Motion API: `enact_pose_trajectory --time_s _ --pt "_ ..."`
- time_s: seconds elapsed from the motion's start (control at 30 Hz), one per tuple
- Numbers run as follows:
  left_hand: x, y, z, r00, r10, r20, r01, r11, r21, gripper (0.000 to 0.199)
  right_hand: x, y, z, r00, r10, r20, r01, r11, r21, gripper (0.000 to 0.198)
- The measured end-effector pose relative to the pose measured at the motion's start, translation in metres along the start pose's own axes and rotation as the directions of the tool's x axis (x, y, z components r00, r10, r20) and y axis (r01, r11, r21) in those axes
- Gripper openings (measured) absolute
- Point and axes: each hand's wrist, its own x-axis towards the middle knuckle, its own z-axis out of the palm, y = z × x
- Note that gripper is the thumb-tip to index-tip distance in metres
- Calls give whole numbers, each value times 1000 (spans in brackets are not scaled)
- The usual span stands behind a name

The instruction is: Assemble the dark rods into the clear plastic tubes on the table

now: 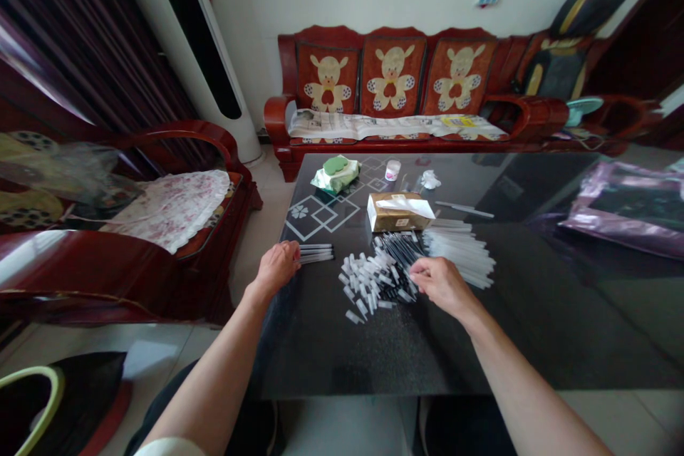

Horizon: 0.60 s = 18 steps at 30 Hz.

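My left hand (280, 263) is at the left edge of the dark table, its fingers closed at the near ends of several assembled pens (319, 254) lying side by side. My right hand (441, 283) has thumb and fingers pinched together over the right side of a pile of black pen refills (402, 249); what is between the fingertips is too small to make out. Left of it lies a heap of whitish pen caps (368, 281), partly mixed with black parts. Clear pen barrels (462, 251) are stacked behind and right of my right hand.
A tissue box (400, 214) stands just behind the refills. Farther back are a green wipes pack (336, 174), a small white jar (392, 170) and crumpled tissue (429, 179). A purple plastic package (630, 210) lies at right. A wooden sofa (511, 105) stands beyond the table (342, 363).
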Motion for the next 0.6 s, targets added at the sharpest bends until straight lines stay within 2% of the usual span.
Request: enact_pose_trajectory --time_s 0.1,0.17,0.27,0.37,0.43,0.47,0.53,0.6 --pt "-1 2 0 999 6 -35 -6 1000 -4 12 -4 1 2 996 -38 77 56 966 -253 11" --pt "-2 7 -1 995 33 -91 -37 998 -47 12 -5 1 8 992 -24 124 68 931 -359 8" --pt "-6 22 -3 978 82 -191 -120 973 -196 9 -7 0 18 984 -3 176 84 885 -459 3" --pt "-12 44 -1 957 84 -278 -189 906 -379 3 -7 -4 22 981 -17 195 117 849 -515 5" --pt "-18 61 1 956 86 -281 -229 815 -532 7 -7 -8 21 979 -38 199 134 856 -498 9" --pt "-22 69 3 963 92 -254 -237 739 -631 10 -7 -10 19 979 -51 199 141 873 -467 10" --pt "-30 85 8 978 135 -159 -207 536 -818 16 -8 -16 17 976 -81 200 150 921 -361 11" --pt "-37 98 15 974 221 -59 -137 359 -923 23 -9 -22 19 972 -105 208 152 963 -222 11"
